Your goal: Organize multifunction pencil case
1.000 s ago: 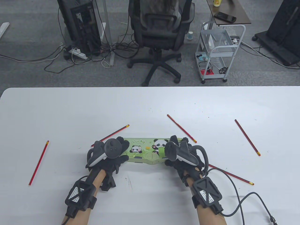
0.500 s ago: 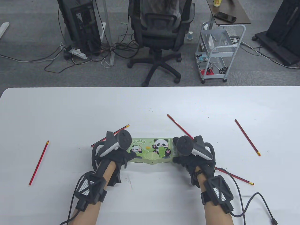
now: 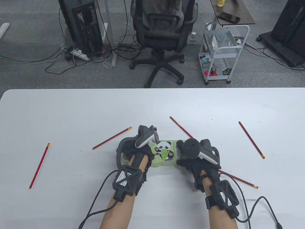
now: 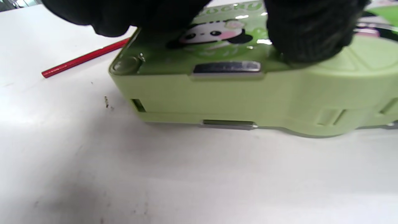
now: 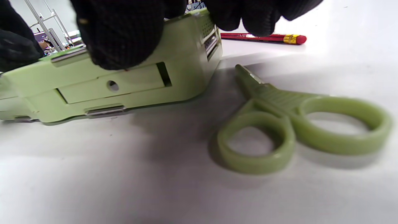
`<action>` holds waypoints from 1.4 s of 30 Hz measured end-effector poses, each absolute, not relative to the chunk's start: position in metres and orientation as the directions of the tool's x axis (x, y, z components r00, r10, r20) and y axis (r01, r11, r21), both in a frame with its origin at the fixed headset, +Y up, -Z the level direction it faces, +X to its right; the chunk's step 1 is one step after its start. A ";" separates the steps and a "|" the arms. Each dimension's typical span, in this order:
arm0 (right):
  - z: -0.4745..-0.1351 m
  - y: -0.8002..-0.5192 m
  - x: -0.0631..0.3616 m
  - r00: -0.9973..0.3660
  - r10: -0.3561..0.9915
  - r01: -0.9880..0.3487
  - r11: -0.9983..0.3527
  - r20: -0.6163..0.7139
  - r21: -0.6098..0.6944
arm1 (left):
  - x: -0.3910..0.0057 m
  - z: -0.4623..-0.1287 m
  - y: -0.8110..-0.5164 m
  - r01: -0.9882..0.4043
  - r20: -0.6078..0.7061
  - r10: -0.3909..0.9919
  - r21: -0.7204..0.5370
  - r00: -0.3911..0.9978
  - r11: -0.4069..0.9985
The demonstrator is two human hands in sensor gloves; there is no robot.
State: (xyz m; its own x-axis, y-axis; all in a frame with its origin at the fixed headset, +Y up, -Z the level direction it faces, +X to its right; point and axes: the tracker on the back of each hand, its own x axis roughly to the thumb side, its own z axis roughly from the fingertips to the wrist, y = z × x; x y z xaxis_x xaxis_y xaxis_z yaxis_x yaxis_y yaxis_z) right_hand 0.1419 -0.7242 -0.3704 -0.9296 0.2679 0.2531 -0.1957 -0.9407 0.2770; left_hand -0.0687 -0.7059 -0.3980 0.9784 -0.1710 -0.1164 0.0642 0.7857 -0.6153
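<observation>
The green panda pencil case (image 3: 164,152) lies shut on the white table (image 3: 71,114), near the front middle. My left hand (image 3: 143,152) lies over its left half; in the left wrist view its fingers (image 4: 307,34) press on the lid of the case (image 4: 248,93). My right hand (image 3: 184,157) grips the case's right end; in the right wrist view its thumb (image 5: 121,37) presses the front wall of the case (image 5: 93,90). Green scissors (image 5: 295,130) lie on the table right of the case, hidden under my right hand in the table view.
Several red pencils lie loose on the table: at the far left (image 3: 39,165), left of the case (image 3: 112,138), behind it (image 3: 181,127), at the right (image 3: 251,140), and under my right wrist (image 3: 238,179). The glove cable (image 3: 262,202) trails at the front right.
My left hand has moved right, from the case's left end to over its left half and middle. My right hand shifted slightly right, then stayed at the case's right end. The case has not moved.
</observation>
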 end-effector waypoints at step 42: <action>-0.367 -0.724 0.138 -0.941 0.232 -0.165 -0.951 0.245 0.263 | -0.214 -0.392 -0.753 -0.437 0.209 0.585 -0.484 0.783 0.758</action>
State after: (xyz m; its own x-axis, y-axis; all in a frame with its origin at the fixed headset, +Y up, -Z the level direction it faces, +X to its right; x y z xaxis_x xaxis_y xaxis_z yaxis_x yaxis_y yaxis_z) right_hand 0.1379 -0.7242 -0.3668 -0.9415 0.2316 0.2449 -0.1655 -0.9505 0.2628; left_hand -0.2143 -0.7532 -0.3917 0.7835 0.5851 0.2093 -0.4369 0.7582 -0.4841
